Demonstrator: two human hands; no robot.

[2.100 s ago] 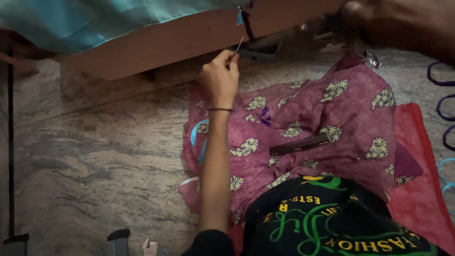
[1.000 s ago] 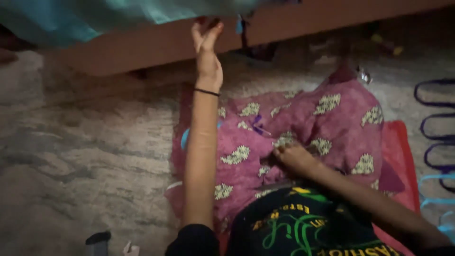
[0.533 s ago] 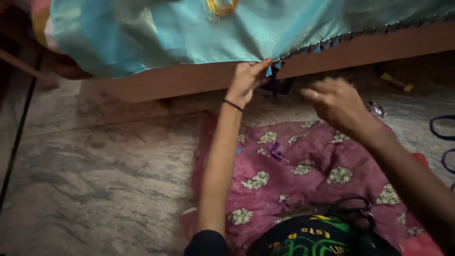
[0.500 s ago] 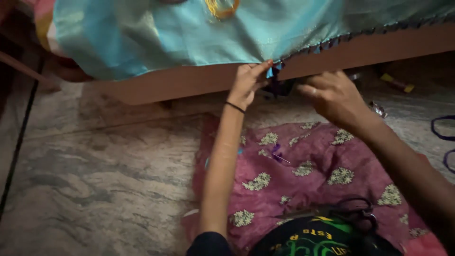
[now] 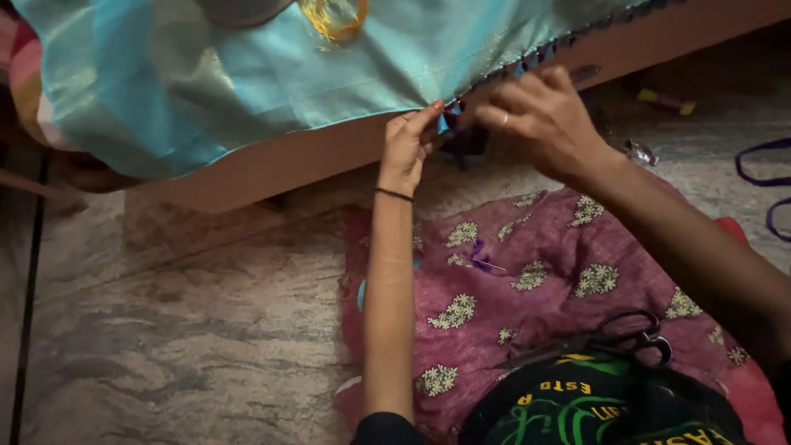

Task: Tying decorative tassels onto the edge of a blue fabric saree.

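Stone floor (image 5: 165,330) left of left forearm bare, open passage. Wooden bed rail (image 5: 272,169) with turquoise cloth (image 5: 247,82) overhanging blocks way ahead. Both hands crowd cloth's fringed edge (image 5: 527,62), little gap between. Pink floral fabric (image 5: 535,288) covers floor near lap; black scissors (image 5: 626,334) lie on it. Purple cord loops (image 5: 762,177) at far right.

Draped turquoise cloth (image 5: 247,82) (beaded edge)

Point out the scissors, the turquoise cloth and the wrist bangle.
scissors (image 5: 634,334), head view, on the black handle loops.
turquoise cloth (image 5: 247,82), head view, on its broad middle.
wrist bangle (image 5: 393,194), head view, on the thin dark band.
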